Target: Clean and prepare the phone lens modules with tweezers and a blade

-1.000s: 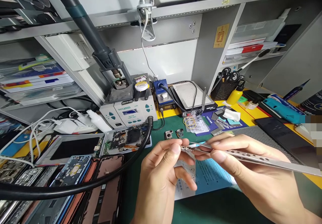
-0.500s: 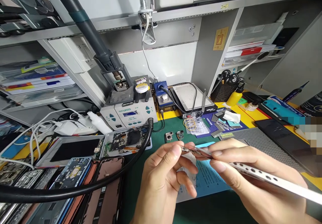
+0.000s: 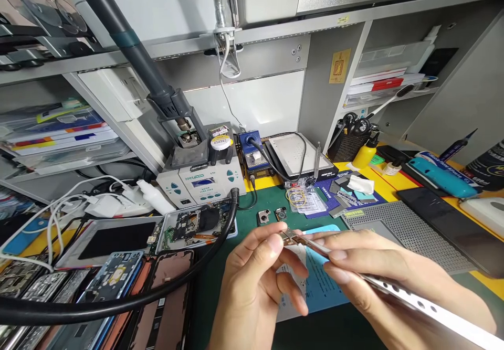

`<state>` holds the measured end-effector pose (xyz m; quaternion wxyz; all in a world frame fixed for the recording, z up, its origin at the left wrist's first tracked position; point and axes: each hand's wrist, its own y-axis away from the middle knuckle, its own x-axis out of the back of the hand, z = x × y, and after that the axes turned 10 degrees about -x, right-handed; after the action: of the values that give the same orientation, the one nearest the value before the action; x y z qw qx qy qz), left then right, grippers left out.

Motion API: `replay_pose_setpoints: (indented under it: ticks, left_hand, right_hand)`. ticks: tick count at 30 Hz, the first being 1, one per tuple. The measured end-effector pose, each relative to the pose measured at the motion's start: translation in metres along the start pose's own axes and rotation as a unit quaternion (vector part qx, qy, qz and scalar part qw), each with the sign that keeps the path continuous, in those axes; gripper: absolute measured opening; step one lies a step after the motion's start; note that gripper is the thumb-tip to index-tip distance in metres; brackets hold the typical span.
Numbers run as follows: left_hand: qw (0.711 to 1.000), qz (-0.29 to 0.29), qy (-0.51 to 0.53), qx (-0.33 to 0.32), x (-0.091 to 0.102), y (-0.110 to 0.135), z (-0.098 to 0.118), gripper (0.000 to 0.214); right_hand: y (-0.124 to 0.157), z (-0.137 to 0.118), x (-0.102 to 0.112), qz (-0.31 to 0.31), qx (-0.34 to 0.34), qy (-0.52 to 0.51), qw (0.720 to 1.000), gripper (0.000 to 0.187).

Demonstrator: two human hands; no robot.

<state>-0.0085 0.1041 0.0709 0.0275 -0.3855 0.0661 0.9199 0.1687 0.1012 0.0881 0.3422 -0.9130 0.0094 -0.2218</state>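
Note:
Between the thumb and forefinger of my left hand (image 3: 250, 271) is a small metallic electronic part (image 3: 290, 235); its exact kind is too small to make out. My right hand (image 3: 378, 266) grips white tweezers (image 3: 413, 300) with a row of round holes along the handle. Their tips reach the small part, and I cannot tell whether they pinch it or only touch it. Below both hands lies a blue printed sheet (image 3: 321, 276) on the green mat (image 3: 220, 308). Just beyond my left fingers sit two small camera modules, one silvery (image 3: 263, 217) and one darker (image 3: 281, 214).
A thick black hose (image 3: 157, 295) curves across the left from the hot-air station (image 3: 202, 184). Opened phones (image 3: 114, 282) crowd the left side. A perforated metal plate (image 3: 413, 229) and a dark phone (image 3: 441, 226) lie right. Behind stand a soldering unit (image 3: 255, 163) and yellow bottle (image 3: 365, 154).
The small part has turned, showing more of its flat face. My right hand and the tweezers have tilted and shifted slightly right and down. The camera view has moved a little.

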Motion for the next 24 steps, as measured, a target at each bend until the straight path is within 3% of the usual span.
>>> replay_pose_setpoints:
  ticks: [24]
  left_hand:
    - [1.0, 0.025, -0.002, -0.006, -0.003, 0.001, -0.001, 0.021]
  right_hand:
    - [0.013, 0.011, -0.006, 0.001, 0.055, -0.008, 0.998, 0.033]
